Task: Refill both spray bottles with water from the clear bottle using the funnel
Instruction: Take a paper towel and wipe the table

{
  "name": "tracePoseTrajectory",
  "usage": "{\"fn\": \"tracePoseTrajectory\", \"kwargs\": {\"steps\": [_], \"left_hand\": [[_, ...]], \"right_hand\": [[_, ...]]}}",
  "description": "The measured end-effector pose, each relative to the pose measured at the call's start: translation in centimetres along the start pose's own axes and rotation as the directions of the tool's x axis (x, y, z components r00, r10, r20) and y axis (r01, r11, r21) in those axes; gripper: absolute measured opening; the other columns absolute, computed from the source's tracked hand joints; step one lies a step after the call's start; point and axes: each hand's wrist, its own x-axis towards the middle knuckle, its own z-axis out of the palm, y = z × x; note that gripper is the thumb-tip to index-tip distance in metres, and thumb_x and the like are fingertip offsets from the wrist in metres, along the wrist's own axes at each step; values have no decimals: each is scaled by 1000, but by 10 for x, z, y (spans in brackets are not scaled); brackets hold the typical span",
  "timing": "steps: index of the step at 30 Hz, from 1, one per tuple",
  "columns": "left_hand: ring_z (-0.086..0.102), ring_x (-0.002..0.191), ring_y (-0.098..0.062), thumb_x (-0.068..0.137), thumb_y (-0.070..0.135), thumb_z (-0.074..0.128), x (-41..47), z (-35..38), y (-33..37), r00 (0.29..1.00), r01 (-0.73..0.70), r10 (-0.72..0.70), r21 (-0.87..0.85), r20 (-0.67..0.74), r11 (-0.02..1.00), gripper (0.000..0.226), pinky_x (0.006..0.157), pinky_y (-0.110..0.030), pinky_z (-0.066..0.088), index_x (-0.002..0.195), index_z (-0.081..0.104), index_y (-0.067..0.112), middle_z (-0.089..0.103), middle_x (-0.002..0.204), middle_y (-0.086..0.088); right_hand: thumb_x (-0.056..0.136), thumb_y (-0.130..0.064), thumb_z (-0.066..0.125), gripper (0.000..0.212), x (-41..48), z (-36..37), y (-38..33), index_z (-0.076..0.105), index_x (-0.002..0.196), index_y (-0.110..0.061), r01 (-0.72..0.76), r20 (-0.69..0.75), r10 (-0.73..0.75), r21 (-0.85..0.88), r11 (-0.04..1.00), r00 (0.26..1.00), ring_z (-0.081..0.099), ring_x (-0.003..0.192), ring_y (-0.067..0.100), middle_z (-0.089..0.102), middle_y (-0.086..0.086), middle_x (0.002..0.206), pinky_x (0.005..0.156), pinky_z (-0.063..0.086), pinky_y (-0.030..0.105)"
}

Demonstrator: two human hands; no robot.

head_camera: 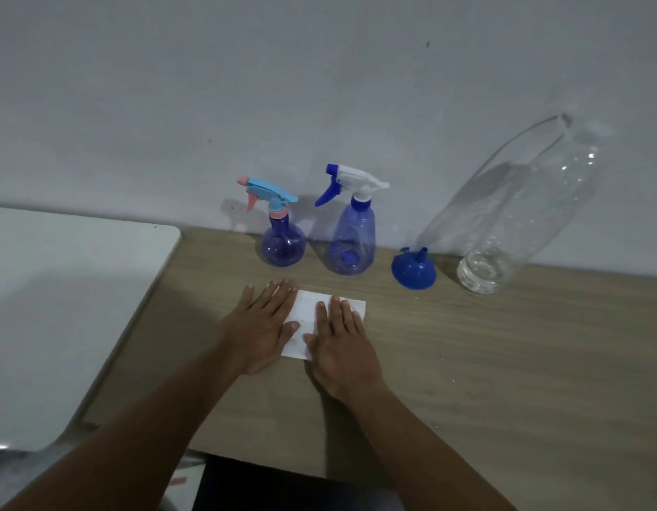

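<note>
Two blue spray bottles stand by the wall: a small round one (282,245) with a light-blue and pink trigger head, and to its right a taller one (352,241) with a white and blue trigger head. A blue funnel (413,270) lies mouth-down to the right of them. Further right stands a large clear bottle (511,215) holding a little water at its base. My left hand (260,326) and my right hand (341,337) lie flat, fingers straight, on a white sheet of paper (308,315) on the wooden table (504,363), in front of the bottles.
A white surface (61,307) adjoins the table on the left. A grey wall (319,86) rises directly behind the bottles. The table's near edge runs below my forearms, with a dark area under it.
</note>
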Motion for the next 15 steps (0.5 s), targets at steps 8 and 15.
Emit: {"fn": "tracePoseTrajectory", "kwargs": {"steps": [8,15], "left_hand": [[-12,154,-25,86,59,-21,37,-11,93,999,-28,29,-4,24,1000,73,119,-54,-9,154,-20,34,-14,167,-7],[-14,153,-23,88,54,-17,67,-15,176,997,-72,71,7,9,997,75,123,-54,-4,157,-13,25,-16,166,-6]], "right_hand": [[88,-52,-9,88,-29,-19,89,2,160,-4,-12,6,12,-10,1000,1000,-4,156,34,-2,21,167,116,-15,38],[94,-50,1,82,-55,-27,178,12,158,1,0,-14,-1,-29,1000,1000,5,155,38,10,28,164,126,4,49]]}}
